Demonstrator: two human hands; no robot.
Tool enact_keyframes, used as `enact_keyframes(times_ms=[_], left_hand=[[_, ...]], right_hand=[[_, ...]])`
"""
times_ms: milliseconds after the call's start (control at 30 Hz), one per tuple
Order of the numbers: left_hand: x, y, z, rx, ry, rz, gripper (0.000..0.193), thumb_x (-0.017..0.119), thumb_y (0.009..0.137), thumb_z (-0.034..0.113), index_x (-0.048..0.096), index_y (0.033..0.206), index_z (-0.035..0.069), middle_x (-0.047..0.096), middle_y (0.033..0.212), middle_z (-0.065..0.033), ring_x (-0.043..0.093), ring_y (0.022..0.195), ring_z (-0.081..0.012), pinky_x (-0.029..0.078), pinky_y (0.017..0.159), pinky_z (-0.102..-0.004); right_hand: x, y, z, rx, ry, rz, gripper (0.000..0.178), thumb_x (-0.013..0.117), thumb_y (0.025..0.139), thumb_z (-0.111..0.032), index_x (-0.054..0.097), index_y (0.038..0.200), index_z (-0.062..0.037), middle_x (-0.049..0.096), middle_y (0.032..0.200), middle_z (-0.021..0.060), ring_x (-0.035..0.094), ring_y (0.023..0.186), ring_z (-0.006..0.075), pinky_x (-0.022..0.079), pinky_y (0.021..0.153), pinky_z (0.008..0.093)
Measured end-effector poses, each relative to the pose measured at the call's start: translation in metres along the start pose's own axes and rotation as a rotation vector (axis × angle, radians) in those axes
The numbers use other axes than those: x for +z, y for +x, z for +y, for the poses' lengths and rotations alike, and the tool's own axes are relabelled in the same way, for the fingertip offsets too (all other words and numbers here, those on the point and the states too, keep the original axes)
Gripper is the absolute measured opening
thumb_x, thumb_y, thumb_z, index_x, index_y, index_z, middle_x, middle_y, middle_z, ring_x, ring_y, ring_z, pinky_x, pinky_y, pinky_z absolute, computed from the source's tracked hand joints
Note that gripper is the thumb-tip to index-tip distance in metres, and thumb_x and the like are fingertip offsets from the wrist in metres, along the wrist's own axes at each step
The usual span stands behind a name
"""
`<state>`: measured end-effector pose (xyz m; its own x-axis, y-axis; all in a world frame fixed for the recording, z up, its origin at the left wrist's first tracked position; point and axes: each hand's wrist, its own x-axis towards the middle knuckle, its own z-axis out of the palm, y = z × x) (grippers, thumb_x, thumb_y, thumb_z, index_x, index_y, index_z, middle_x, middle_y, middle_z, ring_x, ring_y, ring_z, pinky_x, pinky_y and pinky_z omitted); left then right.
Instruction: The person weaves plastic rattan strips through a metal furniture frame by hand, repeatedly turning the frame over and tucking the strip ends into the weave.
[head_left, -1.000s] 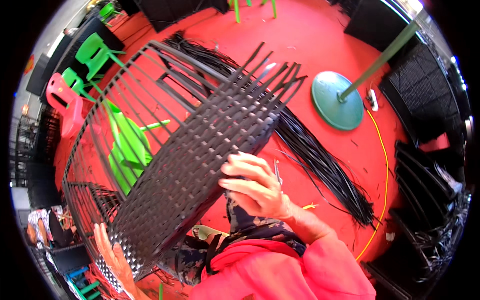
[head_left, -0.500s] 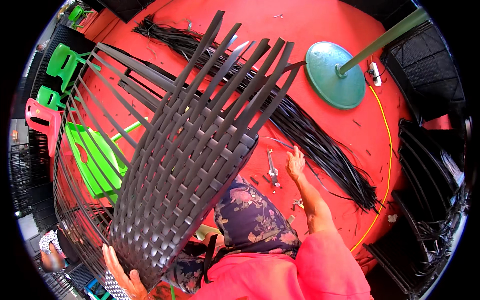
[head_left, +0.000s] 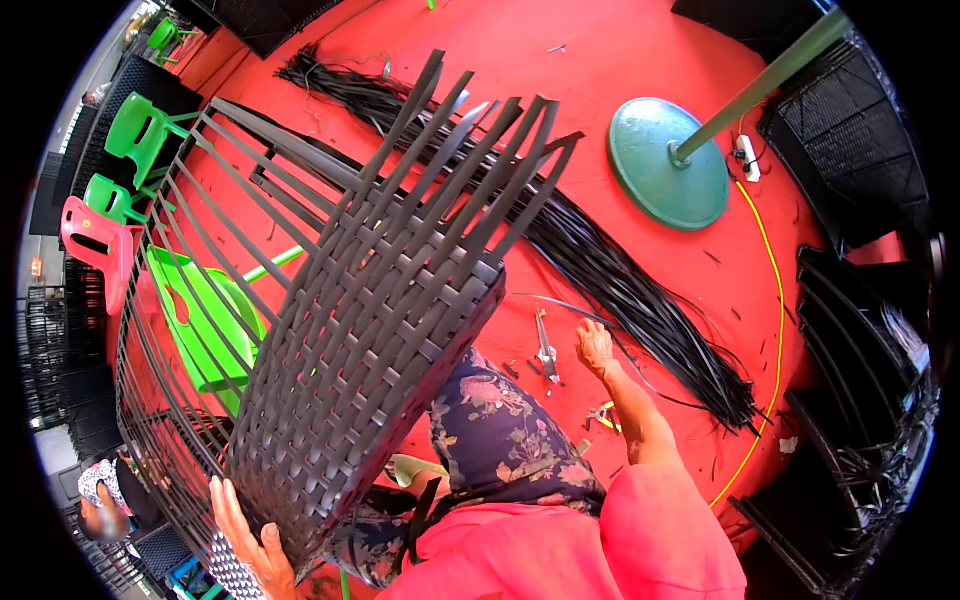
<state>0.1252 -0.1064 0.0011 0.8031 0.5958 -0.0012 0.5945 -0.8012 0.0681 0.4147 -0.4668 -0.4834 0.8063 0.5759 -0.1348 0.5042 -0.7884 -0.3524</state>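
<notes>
Head view: the left hand (head_left: 250, 550) lies flat on the near end of the dark woven panel (head_left: 360, 330), fingers straight and wrapped around nothing. Right of the panel, the right hand (head_left: 597, 345) hangs low with fingers curled beside a thin loose strip (head_left: 555, 302); I can't make out whether they pinch it. The panel slants across the person's left side, its strip ends (head_left: 440, 170) fanning free at the far end. Steadying it well probably calls for even palm pressure, so the weave doesn't twist, and a sleeve clear of those ends. Just right of the panel, a scissor-like metal tool (head_left: 545, 345) lies on the red floor (head_left: 640, 50) among scraps; beyond runs a bundle of black strips (head_left: 630, 290). Farther right stand a round green base (head_left: 665, 165) and a yellow cable (head_left: 772, 300). Left of the panel are a green chair (head_left: 195, 320), a pink chair (head_left: 100, 245) and another person (head_left: 110, 500).
</notes>
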Motion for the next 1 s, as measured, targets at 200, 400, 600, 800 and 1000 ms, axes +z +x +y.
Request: enact_keyframes(times_ms=[200, 400, 600, 800, 1000], left_hand=[[0.002, -0.002, 0.001, 0.011, -0.01, 0.016, 0.059, 0.033, 0.09, 0.042, 0.032, 0.131, -0.001, 0.031, 0.135, -0.019, 0.027, 0.126, -0.0325, 0.018, 0.104, -0.0403], [0.001, -0.004, 0.01, -0.045, -0.021, -0.019, 0.062, 0.033, 0.089, 0.045, 0.032, 0.13, -0.002, 0.031, 0.134, -0.0202, 0.028, 0.125, -0.0339, 0.019, 0.103, -0.0411], [-0.004, -0.003, 0.006, -0.018, 0.007, -0.035, 0.066, 0.031, 0.089, 0.049, 0.032, 0.13, -0.003, 0.032, 0.134, -0.0203, 0.03, 0.125, -0.035, 0.021, 0.103, -0.0415], [0.013, 0.004, 0.013, -0.013, -0.043, 0.127, 0.062, 0.039, 0.088, 0.046, 0.037, 0.127, -0.002, 0.034, 0.133, -0.0192, 0.03, 0.125, -0.0348, 0.023, 0.102, -0.042], [0.036, -0.015, 0.086, 0.609, -0.525, 0.016, 0.043, 0.065, 0.077, 0.021, 0.052, 0.113, 0.001, 0.051, 0.113, -0.0148, 0.056, 0.086, -0.0251, 0.047, 0.073, -0.0305]], right_hand=[[0.012, 0.014, -0.004, 0.188, 0.059, -0.108, 0.037, 0.066, 0.065, -0.016, 0.058, 0.101, -0.0115, 0.033, 0.133, 0.0155, 0.038, 0.115, 0.0365, 0.042, 0.087, 0.045], [0.016, 0.052, -0.018, 0.293, -0.183, -0.38, 0.031, 0.052, 0.078, -0.021, 0.056, 0.108, -0.0134, 0.032, 0.134, 0.0081, 0.028, 0.124, 0.0317, 0.025, 0.1, 0.051], [0.006, 0.02, -0.046, 0.044, -0.067, -0.004, 0.013, 0.045, 0.079, -0.015, 0.056, 0.08, -0.0086, 0.056, 0.091, 0.0084, 0.054, 0.088, 0.0268, 0.04, 0.083, 0.0439], [-0.038, -0.042, -0.081, 0.158, 0.734, 0.053, 0.02, 0.053, 0.075, 0.0, 0.051, 0.094, -0.0046, 0.057, 0.085, 0.0141, 0.058, 0.082, 0.0281, 0.047, 0.07, 0.0352], [-0.193, -0.05, -0.174, -0.148, 0.857, 0.188, 0.018, 0.057, 0.078, -0.001, 0.058, 0.096, -0.0023, 0.059, 0.083, 0.0133, 0.06, 0.077, 0.0239, 0.047, 0.067, 0.0293]])
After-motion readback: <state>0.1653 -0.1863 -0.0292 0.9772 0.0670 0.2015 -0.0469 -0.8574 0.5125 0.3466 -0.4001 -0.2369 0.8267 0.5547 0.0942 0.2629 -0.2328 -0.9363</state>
